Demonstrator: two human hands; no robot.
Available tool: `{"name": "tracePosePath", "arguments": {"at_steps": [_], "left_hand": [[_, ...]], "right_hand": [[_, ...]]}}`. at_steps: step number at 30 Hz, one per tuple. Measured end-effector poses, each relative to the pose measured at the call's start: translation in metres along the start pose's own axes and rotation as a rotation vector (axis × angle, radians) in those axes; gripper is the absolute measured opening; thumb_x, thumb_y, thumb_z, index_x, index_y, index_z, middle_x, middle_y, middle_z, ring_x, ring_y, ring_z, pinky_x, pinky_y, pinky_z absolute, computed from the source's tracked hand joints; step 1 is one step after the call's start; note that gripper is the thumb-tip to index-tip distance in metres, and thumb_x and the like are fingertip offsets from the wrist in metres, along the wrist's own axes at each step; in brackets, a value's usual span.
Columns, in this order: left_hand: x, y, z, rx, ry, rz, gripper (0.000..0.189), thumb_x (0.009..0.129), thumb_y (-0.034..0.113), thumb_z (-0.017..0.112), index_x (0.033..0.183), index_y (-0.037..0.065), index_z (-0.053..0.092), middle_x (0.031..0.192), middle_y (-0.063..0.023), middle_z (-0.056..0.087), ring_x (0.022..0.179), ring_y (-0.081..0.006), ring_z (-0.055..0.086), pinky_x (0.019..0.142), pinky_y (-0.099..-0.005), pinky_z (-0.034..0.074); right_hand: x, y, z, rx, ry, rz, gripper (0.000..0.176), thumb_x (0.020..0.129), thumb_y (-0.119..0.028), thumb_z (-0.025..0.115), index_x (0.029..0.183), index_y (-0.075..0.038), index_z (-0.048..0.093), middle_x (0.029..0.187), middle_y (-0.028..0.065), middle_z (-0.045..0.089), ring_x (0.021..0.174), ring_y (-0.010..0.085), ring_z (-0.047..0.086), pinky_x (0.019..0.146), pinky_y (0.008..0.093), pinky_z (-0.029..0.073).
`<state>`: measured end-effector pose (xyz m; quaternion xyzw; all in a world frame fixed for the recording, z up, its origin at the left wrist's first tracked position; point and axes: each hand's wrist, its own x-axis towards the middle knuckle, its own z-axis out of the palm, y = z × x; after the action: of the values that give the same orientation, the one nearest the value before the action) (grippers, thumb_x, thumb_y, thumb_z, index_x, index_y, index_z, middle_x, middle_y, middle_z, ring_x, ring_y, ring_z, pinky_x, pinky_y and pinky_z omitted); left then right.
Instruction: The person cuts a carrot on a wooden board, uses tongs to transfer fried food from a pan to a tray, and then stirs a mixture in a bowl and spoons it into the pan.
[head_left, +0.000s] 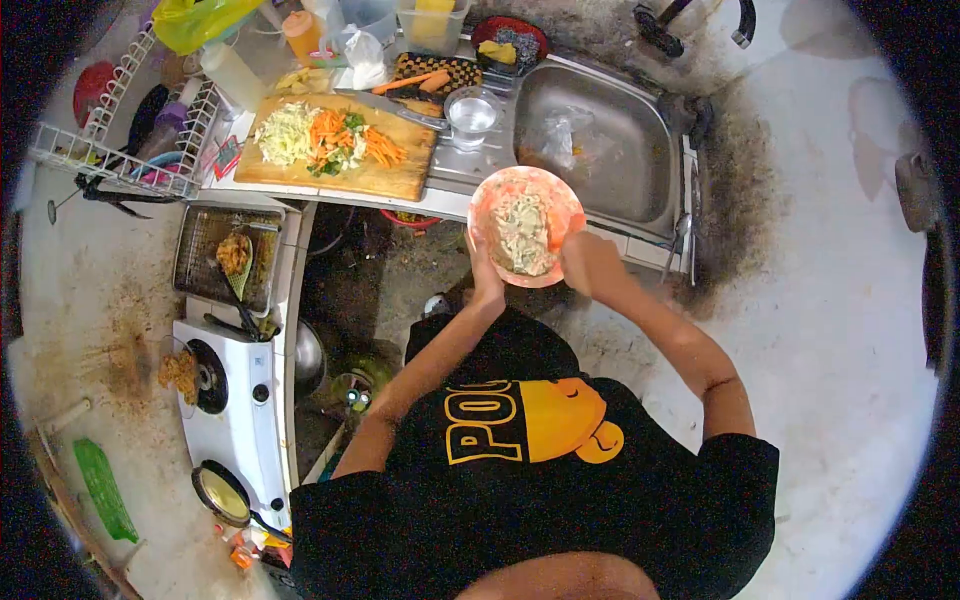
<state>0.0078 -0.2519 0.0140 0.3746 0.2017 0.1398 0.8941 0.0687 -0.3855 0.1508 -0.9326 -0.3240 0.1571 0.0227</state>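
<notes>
A pink-and-white bowl [481, 205] holds a thick, pale, lumpy mixture [522, 230] with green flecks. My left hand [487, 275] grips the bowl at its lower left side. At the bowl's right rim, my right hand [592, 265] is closed in a fist; whatever it holds is hidden. Just beyond the bowl, a clear cup of water [473, 115] stands by the sink. To the left lies a wooden cutting board [400, 185] with shredded cabbage [284, 135], carrot strips [383, 147] and chopped greens. A knife [395, 108] rests across the board's far edge.
The steel sink [610, 185] has a plastic bag [563, 130] in it. On the left are a dish rack [180, 185], a wire-lined tray [190, 260] with a ladle of fried food [235, 255], and a gas stove [235, 390] with a small pan [222, 493].
</notes>
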Motion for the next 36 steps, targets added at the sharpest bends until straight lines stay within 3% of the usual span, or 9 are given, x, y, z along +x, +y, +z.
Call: {"name": "tracePosePath", "arguments": {"at_steps": [5,7,11,14,16,19,32,35,36], "left_hand": [[0.001,-0.005,-0.009,0.114,0.045,-0.11,0.072,0.095,0.06,0.027,0.147,0.012,0.018,0.148,-0.0127,0.03,0.134,-0.0272,0.035,0.111,-0.0403,0.03],[0.0,0.01,0.0,0.177,0.021,-0.081,0.073,0.094,0.062,0.028,0.146,0.012,0.017,0.148,-0.0116,0.03,0.134,-0.0285,0.035,0.109,-0.0419,0.031],[0.005,0.009,0.001,0.199,-0.024,-0.077,0.074,0.094,0.063,0.027,0.146,0.012,0.018,0.147,-0.0113,0.031,0.134,-0.0301,0.035,0.108,-0.0438,0.033],[0.004,0.008,-0.002,0.031,-0.068,-0.179,0.076,0.094,0.063,0.03,0.148,0.012,0.013,0.149,-0.0105,0.024,0.137,-0.0252,0.026,0.112,-0.0399,0.024],[0.01,-0.006,-0.014,0.094,-0.118,-0.125,0.075,0.094,0.064,0.025,0.147,0.012,0.017,0.148,-0.0114,0.03,0.133,-0.0308,0.036,0.108,-0.0457,0.034],[0.008,-0.015,-0.017,0.102,-0.03,-0.174,0.075,0.093,0.064,0.025,0.147,0.011,0.02,0.147,-0.0111,0.033,0.132,-0.0306,0.038,0.109,-0.046,0.034],[0.015,-0.016,-0.017,0.08,-0.028,-0.087,0.074,0.094,0.063,0.029,0.144,0.009,0.026,0.14,-0.0137,0.042,0.124,-0.0292,0.047,0.103,-0.0416,0.041],[0.021,-0.033,-0.031,0.079,-0.078,-0.116,0.07,0.096,0.058,0.029,0.145,0.009,0.025,0.141,-0.0138,0.041,0.126,-0.0288,0.046,0.104,-0.0426,0.04],[0.018,-0.023,-0.025,0.056,-0.056,-0.149,0.067,0.097,0.055,0.029,0.145,0.008,0.024,0.141,-0.0138,0.041,0.126,-0.0286,0.045,0.105,-0.0429,0.039]], "right_hand": [[0.014,0.019,0.038,0.417,-0.072,0.052,0.019,0.074,-0.014,0.064,0.078,0.004,0.066,0.071,0.0188,0.065,0.063,0.0339,0.062,0.058,0.0458,0.048],[0.02,0.023,0.043,0.962,0.04,0.134,0.018,0.074,-0.014,0.07,0.079,0.004,0.069,0.067,0.0081,0.067,0.057,0.0242,0.059,0.056,0.0416,0.045],[0.013,0.029,0.0,1.037,-0.075,0.366,0.018,0.074,-0.013,0.073,0.083,0.003,0.071,0.069,0.0001,0.067,0.057,0.0164,0.058,0.053,0.0369,0.044],[0.019,0.052,0.01,0.761,-0.004,0.404,0.018,0.072,-0.02,0.069,0.08,-0.003,0.072,0.067,0.0125,0.067,0.063,0.0205,0.064,0.062,0.0367,0.051],[0.019,0.041,-0.01,0.343,0.246,0.166,0.015,0.076,-0.016,0.064,0.08,-0.002,0.07,0.07,0.018,0.067,0.065,0.0301,0.066,0.061,0.0404,0.052],[0.024,0.018,0.022,-0.196,0.177,0.144,0.015,0.079,-0.014,0.062,0.088,-0.001,0.066,0.068,0.0181,0.063,0.061,0.0289,0.065,0.054,0.0404,0.049],[-0.032,-0.016,0.017,-0.177,-0.034,-0.051,0.015,0.08,-0.018,0.055,0.079,-0.007,0.065,0.072,0.0143,0.066,0.069,0.0317,0.067,0.058,0.0463,0.051],[0.011,0.0,0.057,-0.172,0.589,-0.151,0.015,0.079,-0.017,0.056,0.074,-0.008,0.066,0.069,0.0131,0.066,0.065,0.0311,0.067,0.054,0.0464,0.051],[0.018,0.004,0.05,-0.171,0.589,-0.153,0.015,0.079,-0.017,0.056,0.074,-0.008,0.066,0.069,0.0131,0.066,0.065,0.0311,0.067,0.054,0.0464,0.051]]}}
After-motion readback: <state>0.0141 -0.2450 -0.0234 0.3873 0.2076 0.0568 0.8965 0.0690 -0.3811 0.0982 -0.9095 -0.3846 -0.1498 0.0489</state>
